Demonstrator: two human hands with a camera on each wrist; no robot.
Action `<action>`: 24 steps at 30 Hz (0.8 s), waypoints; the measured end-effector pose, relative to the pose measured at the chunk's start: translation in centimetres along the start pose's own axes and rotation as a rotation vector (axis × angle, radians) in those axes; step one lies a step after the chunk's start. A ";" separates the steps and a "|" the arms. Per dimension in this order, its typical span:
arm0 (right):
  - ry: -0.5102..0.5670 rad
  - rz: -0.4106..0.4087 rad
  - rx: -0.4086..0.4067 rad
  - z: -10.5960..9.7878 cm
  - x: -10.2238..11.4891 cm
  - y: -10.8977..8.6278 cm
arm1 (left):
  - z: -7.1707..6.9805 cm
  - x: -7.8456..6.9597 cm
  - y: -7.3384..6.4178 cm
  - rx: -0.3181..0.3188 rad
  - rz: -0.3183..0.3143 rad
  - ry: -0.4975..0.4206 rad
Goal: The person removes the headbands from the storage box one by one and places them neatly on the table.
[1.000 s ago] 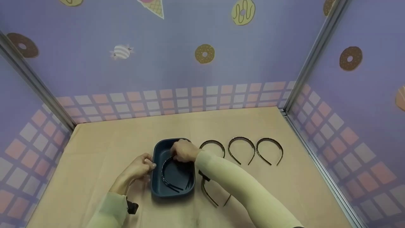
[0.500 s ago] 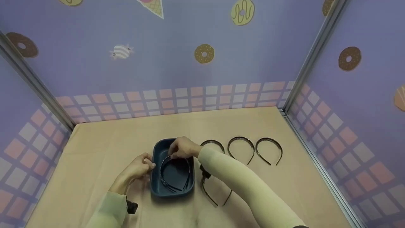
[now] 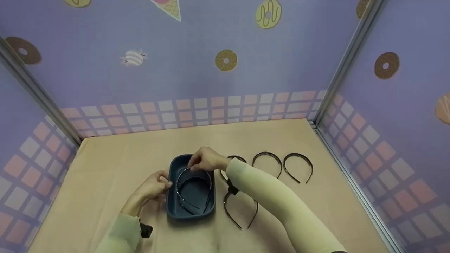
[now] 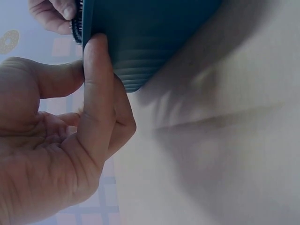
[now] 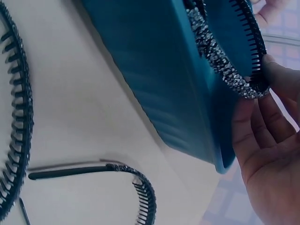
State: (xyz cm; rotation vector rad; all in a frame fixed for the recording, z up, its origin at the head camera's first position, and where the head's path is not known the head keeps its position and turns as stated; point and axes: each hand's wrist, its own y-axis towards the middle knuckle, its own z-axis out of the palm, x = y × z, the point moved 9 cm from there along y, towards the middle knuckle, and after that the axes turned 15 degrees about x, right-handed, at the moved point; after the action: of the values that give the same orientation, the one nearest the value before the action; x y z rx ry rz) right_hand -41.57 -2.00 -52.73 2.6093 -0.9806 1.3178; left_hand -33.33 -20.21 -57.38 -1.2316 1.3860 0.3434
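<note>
A dark blue rectangular bin (image 3: 191,218) sits on the table. My left hand (image 3: 154,186) pinches the bin's left rim between thumb and fingers, seen close in the left wrist view. My right hand (image 3: 207,160) is over the far end of the bin. Its thumb and fingers pinch the top of a dark toothed headband (image 5: 227,75), whose outer face is covered in sparkling silver stones. The band's top is raised at the rim and its two ends point down into the bin. More dark band shows beneath it in the bin, partly hidden.
To the right on the beige cloth (image 3: 116,165) lie several similar headbands, two of them, a middle one (image 3: 267,154) and an outer one (image 3: 298,156), in a back row. A nearer headband (image 3: 228,214) lies beside the bin, partly under the right forearm. Patterned walls enclose the table.
My right hand has risen from inside the bin and shifted slightly back and right, lifting the top of the headband with it. The left hand has stayed on the rim.
</note>
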 end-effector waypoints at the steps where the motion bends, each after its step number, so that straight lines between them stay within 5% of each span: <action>1: 0.012 -0.003 -0.003 -0.2 0.0 -0.2 | 0.0 0.0 0.0 0.001 0.000 0.001; 24: 0.188 -0.023 -0.075 -5.6 -2.1 -4.8 | -0.1 0.0 0.1 -0.001 -0.007 0.029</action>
State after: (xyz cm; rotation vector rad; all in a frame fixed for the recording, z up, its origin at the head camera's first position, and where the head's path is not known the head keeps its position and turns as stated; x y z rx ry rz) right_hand -43.70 4.69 -49.64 2.3836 -0.9477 1.4586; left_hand -33.40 -20.24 -57.39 -1.2462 1.4058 0.3228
